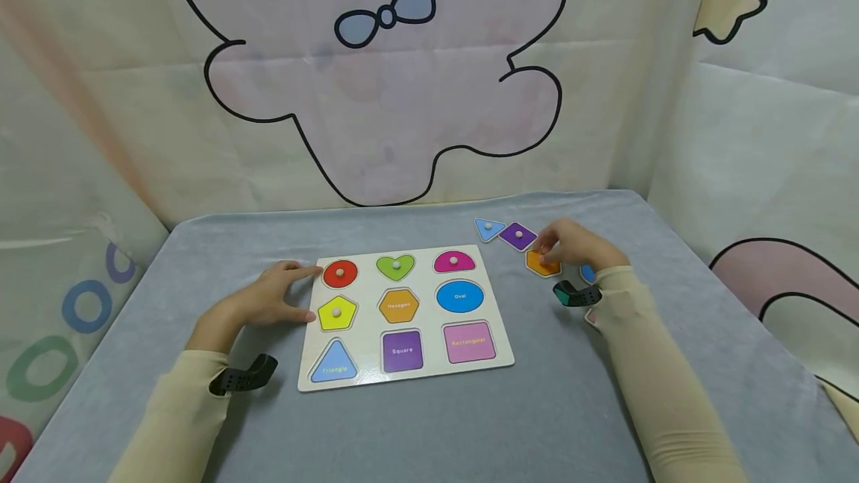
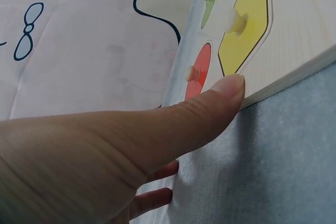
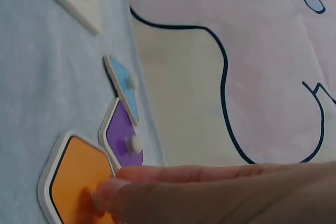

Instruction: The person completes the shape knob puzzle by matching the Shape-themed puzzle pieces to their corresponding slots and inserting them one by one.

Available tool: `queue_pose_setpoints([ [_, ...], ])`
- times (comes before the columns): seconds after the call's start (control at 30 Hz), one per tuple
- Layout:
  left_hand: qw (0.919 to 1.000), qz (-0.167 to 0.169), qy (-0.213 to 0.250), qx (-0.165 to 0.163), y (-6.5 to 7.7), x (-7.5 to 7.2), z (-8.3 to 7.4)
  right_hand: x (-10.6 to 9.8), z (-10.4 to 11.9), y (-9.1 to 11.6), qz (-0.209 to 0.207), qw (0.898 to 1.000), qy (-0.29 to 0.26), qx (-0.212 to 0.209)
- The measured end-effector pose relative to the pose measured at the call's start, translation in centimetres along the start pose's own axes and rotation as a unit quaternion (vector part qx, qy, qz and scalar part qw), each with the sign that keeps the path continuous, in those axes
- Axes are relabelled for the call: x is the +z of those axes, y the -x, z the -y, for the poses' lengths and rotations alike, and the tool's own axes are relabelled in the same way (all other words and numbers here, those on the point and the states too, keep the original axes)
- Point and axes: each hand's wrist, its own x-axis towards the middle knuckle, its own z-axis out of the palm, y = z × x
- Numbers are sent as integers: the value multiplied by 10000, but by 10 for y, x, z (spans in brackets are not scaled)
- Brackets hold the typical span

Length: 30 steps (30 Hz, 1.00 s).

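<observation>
Right hand (image 1: pixel 570 243): narrowed, the round knob of an orange hexagonal puzzle piece with a pale border (image 1: pixel 540 265) being pinched between thumb and fingers. Piece located right of the board; whether it is lifted off the cloth cannot be told.

Left hand (image 1: pixel 268 295): spread wide, nothing grasped. The left edge of a pale wooden shape board (image 1: pixel 366 285) is touched by the thumb, beside a yellow knobbed pentagon (image 1: pixel 338 314); the index finger is extended to the edge by a red knobbed circle (image 1: pixel 340 273).

Also seated in the board's top row: a green knobbed heart (image 1: pixel 396 267) and a magenta knobbed semicircle (image 1: pixel 454 262). Printed spaces left unfilled: hexagon, oval, triangle, square, rectangle.

Beyond the hexagon, a purple knobbed square (image 1: pixel 511 239) and a light-blue knobbed triangle (image 1: pixel 488 229) are noted, set corner to corner. A blue piece (image 1: pixel 587 273) and a pinkish piece (image 1: pixel 590 317) are partly hidden by the right wrist and sleeve. All set on grey-blue cloth (image 1: pixel 429 431).
</observation>
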Motion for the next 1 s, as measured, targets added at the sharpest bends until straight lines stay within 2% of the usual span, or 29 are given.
queue_pose_setpoints([
  [0.1, 10000, -20, -9, 16, 0, 0, 0, 0, -2, 0, 89, 9997, 37, 245],
  [0.3, 10000, -18, -43, -26, -1, 1, 2, 0, -3, 0, 239, 9990, -83, 369],
  [0.5, 10000, -58, -15, 7, 0, 0, 1, -2, -4, 0, 205, 9997, -105, -53],
  [0.67, 10000, -64, -32, 17, 0, 0, 1, -4, 6, 2, -71, 9996, 2, -288],
  [0.83, 10000, -66, -31, 10, 0, 1, 2, 2, 20, -1, -317, 9984, 83, -455],
  [1.0, 10000, -23, -39, -67, 0, 0, 1, 9, 28, -5, -377, 9982, 42, -463],
])
